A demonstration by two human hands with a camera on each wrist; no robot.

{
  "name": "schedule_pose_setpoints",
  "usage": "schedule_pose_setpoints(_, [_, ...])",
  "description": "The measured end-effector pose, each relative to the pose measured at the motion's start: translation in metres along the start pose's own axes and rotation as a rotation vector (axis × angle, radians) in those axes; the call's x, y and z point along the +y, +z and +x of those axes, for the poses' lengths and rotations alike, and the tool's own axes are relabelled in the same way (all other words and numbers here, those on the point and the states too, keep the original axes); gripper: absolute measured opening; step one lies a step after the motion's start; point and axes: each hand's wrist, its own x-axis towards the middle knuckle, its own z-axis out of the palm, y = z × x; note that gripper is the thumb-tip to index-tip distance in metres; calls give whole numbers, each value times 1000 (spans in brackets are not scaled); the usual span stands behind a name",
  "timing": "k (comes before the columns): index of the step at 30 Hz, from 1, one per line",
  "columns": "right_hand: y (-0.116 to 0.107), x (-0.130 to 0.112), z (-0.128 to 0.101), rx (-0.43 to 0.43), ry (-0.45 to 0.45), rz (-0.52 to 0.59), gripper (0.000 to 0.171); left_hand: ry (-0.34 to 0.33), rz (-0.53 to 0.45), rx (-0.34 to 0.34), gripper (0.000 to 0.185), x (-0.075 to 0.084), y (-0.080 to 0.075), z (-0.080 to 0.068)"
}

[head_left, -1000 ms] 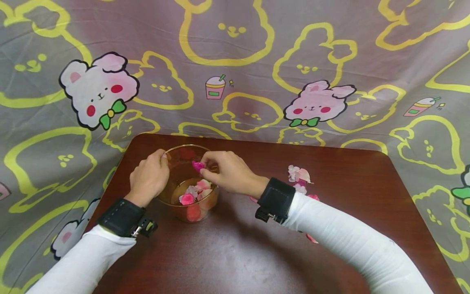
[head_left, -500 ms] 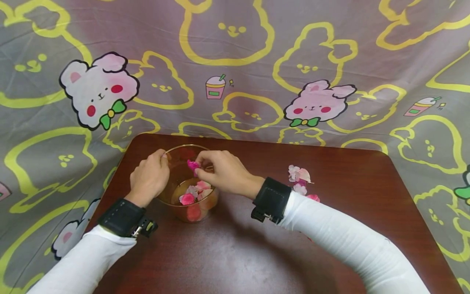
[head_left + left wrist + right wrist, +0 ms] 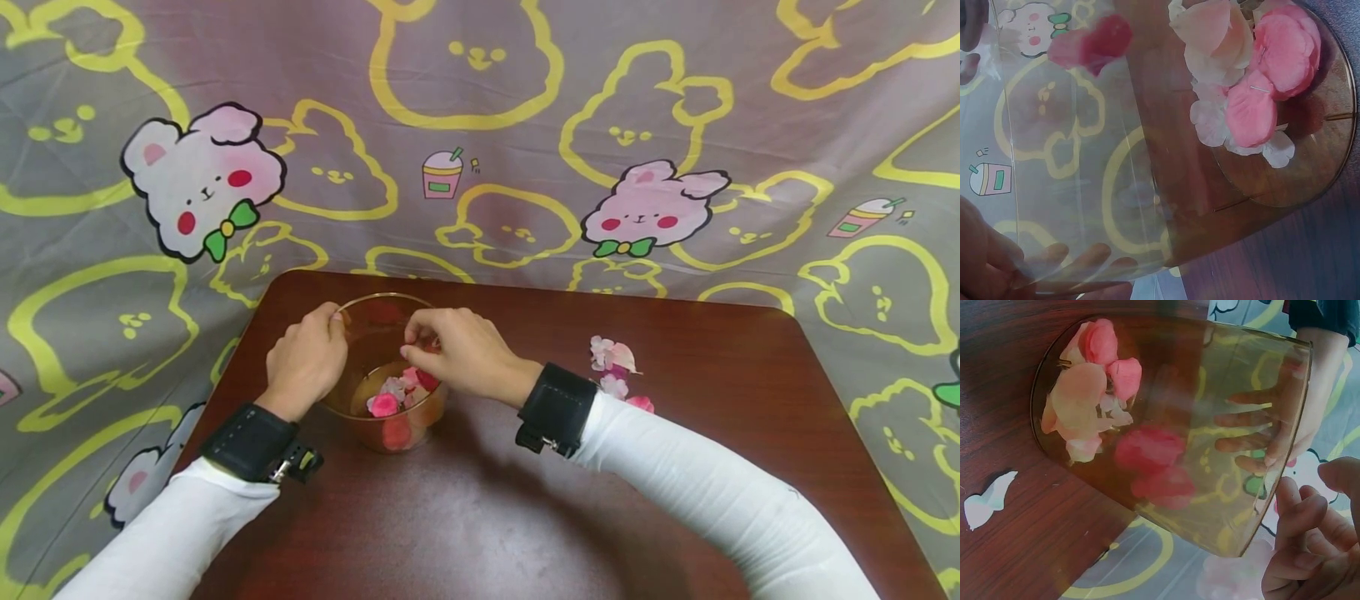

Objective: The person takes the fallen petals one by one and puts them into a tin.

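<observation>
A transparent amber container (image 3: pixel 348 392) stands on the table's left part. My left hand (image 3: pixel 306 358) holds its rim; its fingers (image 3: pixel 1247 419) show through the wall in the right wrist view. My right hand (image 3: pixel 476 354) is over the opposite rim, fingers bent and parted from the thumb, with nothing seen between them. A blurred deep-pink artificial flower (image 3: pixel 1150 450) is in mid-air inside the container, also seen in the left wrist view as a red-pink flower (image 3: pixel 1094 47). Pink, peach and white fake petals (image 3: pixel 1250 115) lie on the container's bottom.
A loose group of white, pink and magenta petals (image 3: pixel 613 383) lies on the brown table (image 3: pixel 720 400), right of the container and partly behind the right sleeve. One white petal (image 3: pixel 988 499) lies near the container's base. A patterned curtain (image 3: pixel 510 158) hangs behind the table.
The right hand moved left a little over the container, then its fingers let go of the magenta flower, which has dropped inside. The left hand stays on the rim.
</observation>
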Motion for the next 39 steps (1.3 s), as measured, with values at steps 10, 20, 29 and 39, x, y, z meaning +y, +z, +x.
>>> schedule_pose_setpoints(10, [-5,-3,-1,27,-27,36,9,1,4,3,43,-1,0,0])
schedule_pose_setpoints(20, [-30,5,-5,125,-32,85,10,-2,2,5,43,-1,1,0])
schedule_pose_setpoints(29, [-43,34,-10,184,25,91,12,-3,2,0,43,1,-1,0])
schedule_pose_setpoints(39, [-41,64,-22,165,94,26,14,3,11,1,43,1,0,1])
